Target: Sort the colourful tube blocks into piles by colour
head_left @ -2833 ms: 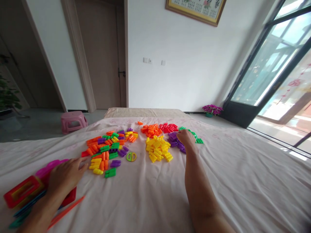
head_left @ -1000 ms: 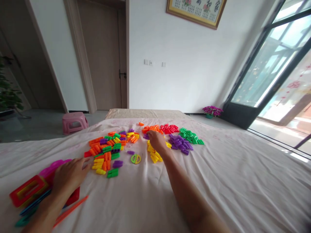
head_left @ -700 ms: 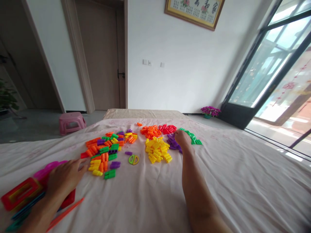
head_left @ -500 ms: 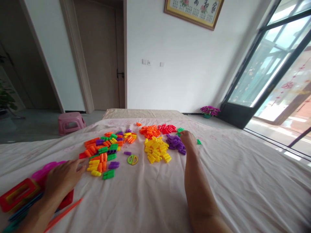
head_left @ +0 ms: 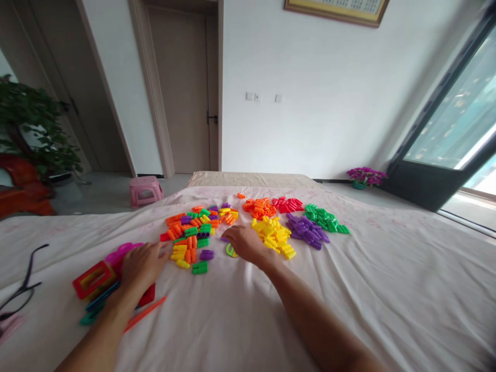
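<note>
My left hand (head_left: 142, 264) lies with fingers outstretched over red and magenta plastic pieces, its fingertips near the mixed pile. That pile holds orange, green, yellow and purple plastic building blocks (head_left: 190, 243). My right hand (head_left: 245, 242) hovers above the cloth between this pile and the yellow blocks (head_left: 271, 232). Its fingers are loosely bent and partly apart, with nothing visible in them. Beneath it, a yellow-green ring-shaped piece (head_left: 230, 251) is partly covered. Further right are sorted heaps of purple blocks (head_left: 307, 230), green blocks (head_left: 324, 218), red blocks (head_left: 287, 204) and orange blocks (head_left: 259, 207).
A red plastic frame piece (head_left: 93, 279) and an orange stick (head_left: 145, 314) lie around my left hand. Eyeglasses (head_left: 23, 289) rest at the left edge of the pale cloth (head_left: 248, 330). Beyond stand a pink stool (head_left: 146, 191) and purple flowers (head_left: 366, 176).
My right hand has moved left from the green heap, which now shows fully. My left hand stays over the red and magenta pieces. The view has turned left.
</note>
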Tool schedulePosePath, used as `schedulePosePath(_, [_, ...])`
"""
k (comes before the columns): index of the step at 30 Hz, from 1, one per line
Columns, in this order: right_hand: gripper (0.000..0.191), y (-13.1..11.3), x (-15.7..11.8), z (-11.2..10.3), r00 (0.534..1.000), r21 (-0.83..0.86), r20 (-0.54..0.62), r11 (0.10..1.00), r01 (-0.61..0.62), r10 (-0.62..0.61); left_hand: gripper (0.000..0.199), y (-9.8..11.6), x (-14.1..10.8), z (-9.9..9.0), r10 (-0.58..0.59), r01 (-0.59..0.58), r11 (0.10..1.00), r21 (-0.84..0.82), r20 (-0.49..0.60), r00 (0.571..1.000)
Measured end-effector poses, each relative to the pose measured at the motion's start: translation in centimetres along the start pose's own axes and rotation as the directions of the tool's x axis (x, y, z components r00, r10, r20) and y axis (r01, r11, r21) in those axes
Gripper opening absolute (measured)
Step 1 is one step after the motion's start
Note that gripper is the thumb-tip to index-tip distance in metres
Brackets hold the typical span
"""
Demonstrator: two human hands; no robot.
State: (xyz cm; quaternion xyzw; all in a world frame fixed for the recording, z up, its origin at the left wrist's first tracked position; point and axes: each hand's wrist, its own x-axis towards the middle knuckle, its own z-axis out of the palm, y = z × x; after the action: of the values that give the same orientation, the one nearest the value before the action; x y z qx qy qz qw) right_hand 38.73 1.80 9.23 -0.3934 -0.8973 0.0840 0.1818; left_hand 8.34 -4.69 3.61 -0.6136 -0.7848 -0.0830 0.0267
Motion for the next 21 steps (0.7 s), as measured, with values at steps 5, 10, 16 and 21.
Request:
schedulePosePath(5, [0.03, -2.6, -0.6, 4.3, 0.989, -0.028, 0.021, 0.989, 0.146, -0.146, 0.044, -0.2, 0.1, 0.5, 0.003, -0.003, 1.0, 0.014, -0.036, 0.999])
schedulePosePath(10, [0.027, -2.7, -0.8, 6.2, 0.986, -0.032, 0.017, 0.985, 0.168, -0.168, 0.043, -0.1, 0.1, 0.4, 0.0, 0.0, 1.0, 0.021, -0.038, 0.999])
schedulePosePath(16, [0.024, -2.3, -1.0, 6.5, 0.991, -0.033, -0.012, 0.991, 0.13, -0.13, 0.043, -0.2, 0.1, 0.6, 0.017, -0.015, 1.0, 0.026, -0.061, 0.998])
schedulePosePath(21, [0.023, -2.4, -1.3, 6.1, 0.993, -0.021, -0.076, 0.996, 0.085, -0.086, 0.046, -0.5, 0.1, 1.1, 0.044, -0.043, 0.999, 0.01, -0.093, 0.995])
